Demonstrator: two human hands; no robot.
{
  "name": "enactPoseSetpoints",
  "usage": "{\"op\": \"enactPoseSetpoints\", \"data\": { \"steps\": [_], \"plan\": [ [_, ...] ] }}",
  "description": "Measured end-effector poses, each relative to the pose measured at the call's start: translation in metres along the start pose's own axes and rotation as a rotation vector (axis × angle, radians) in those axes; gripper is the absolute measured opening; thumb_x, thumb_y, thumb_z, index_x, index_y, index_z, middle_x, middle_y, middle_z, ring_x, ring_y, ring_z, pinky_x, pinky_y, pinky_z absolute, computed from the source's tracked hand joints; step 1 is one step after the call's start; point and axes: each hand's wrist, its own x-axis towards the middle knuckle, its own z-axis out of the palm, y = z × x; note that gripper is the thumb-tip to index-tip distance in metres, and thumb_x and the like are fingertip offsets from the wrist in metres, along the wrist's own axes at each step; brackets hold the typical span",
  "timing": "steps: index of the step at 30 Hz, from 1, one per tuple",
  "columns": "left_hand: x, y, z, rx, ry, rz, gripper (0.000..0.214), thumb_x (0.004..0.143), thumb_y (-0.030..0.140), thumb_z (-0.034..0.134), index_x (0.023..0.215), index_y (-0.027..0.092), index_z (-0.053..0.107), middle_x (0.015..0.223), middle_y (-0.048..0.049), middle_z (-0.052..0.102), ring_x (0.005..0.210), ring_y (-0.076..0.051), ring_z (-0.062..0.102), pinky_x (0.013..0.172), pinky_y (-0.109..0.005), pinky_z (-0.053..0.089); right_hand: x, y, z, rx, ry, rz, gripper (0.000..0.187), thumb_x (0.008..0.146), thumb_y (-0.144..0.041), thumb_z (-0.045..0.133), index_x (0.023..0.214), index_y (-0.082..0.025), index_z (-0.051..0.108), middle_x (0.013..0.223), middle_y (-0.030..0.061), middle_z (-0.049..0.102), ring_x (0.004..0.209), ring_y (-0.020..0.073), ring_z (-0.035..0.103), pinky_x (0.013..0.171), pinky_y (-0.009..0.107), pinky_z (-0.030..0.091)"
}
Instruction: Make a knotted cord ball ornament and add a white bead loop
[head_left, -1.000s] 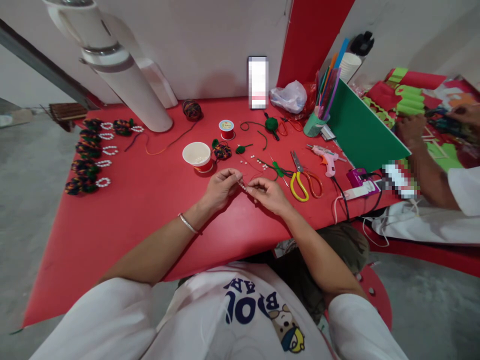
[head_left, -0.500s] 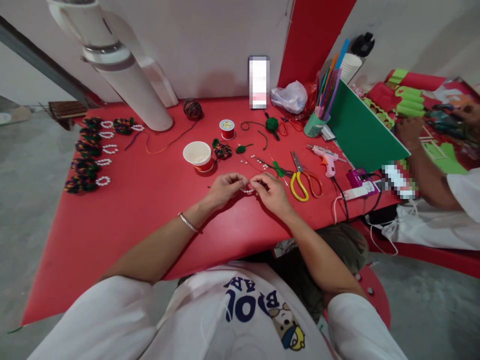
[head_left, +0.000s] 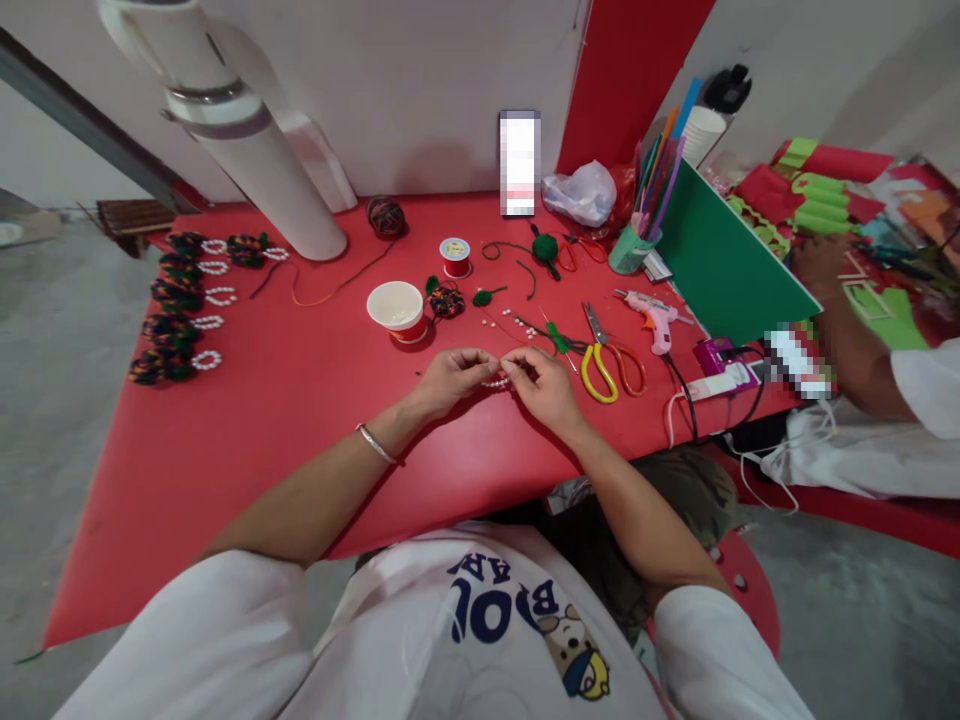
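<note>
Low over the red table [head_left: 247,440], my left hand [head_left: 448,378] and my right hand [head_left: 543,385] meet fingertip to fingertip. Both pinch a short strand of white beads [head_left: 496,382] that shows between them. The left wrist wears a silver bangle [head_left: 375,446]. Several loose white beads [head_left: 501,318] lie just beyond my hands. A white cup [head_left: 396,308] stands behind my left hand, next to a dark yarn flower [head_left: 446,299].
Yellow-and-orange scissors [head_left: 604,360], a pink glue gun [head_left: 652,318] and a green-handled tool [head_left: 556,338] lie right of my hands. A red thread spool [head_left: 454,257] sits farther back. Finished yarn-and-bead pieces [head_left: 178,325] line the left side. Another person's arm [head_left: 847,330] works at right.
My hands have dropped from a raised position closer to the table and moved tighter together around the bead strand. The other person's hand at the right has shifted.
</note>
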Motion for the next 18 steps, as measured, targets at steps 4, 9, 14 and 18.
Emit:
{"op": "enactPoseSetpoints", "data": {
  "steps": [4,9,14,18],
  "plan": [
    [0.0015,-0.0037,-0.0032,0.015,0.009,-0.012,0.036,0.064,0.041,0.093,0.075,0.012,0.075,0.053,0.0008,0.059,0.043,-0.004,0.037,0.043,-0.021,0.023,-0.0013,-0.0006,0.0021,-0.062,0.035,-0.01,0.017,0.098,-0.031,0.06,0.089,-0.021,0.071,0.085,0.0037,0.073,0.075,0.0164,0.065,0.074,0.029,0.051],
    [0.0026,-0.0072,-0.0042,0.003,0.008,-0.016,0.041,0.063,0.046,0.094,0.077,0.011,0.077,0.056,-0.0007,0.063,0.044,-0.005,0.043,0.044,-0.021,0.032,-0.0033,-0.0007,0.0051,-0.098,0.044,-0.022,0.016,0.098,-0.029,0.059,0.091,-0.021,0.07,0.087,0.0048,0.073,0.078,0.0167,0.066,0.075,0.029,0.052],
    [0.0015,-0.0059,-0.0012,-0.008,0.033,0.006,0.043,0.053,0.041,0.1,0.074,0.012,0.077,0.069,-0.0059,0.073,0.063,-0.013,0.064,0.062,-0.026,0.051,-0.0009,-0.0011,0.0022,0.004,-0.019,0.082,0.018,0.097,-0.033,0.059,0.089,-0.021,0.069,0.082,0.0029,0.071,0.074,0.0159,0.066,0.073,0.028,0.053],
    [0.0013,-0.0051,-0.0043,0.03,-0.07,0.0,0.039,0.06,0.04,0.098,0.076,0.011,0.078,0.073,-0.0092,0.075,0.066,-0.015,0.067,0.064,-0.026,0.053,0.0012,-0.0002,-0.0019,0.176,-0.106,0.251,0.019,0.098,-0.036,0.057,0.093,-0.021,0.067,0.072,-0.0006,0.067,0.061,0.0134,0.063,0.062,0.026,0.051]
  ]
}}
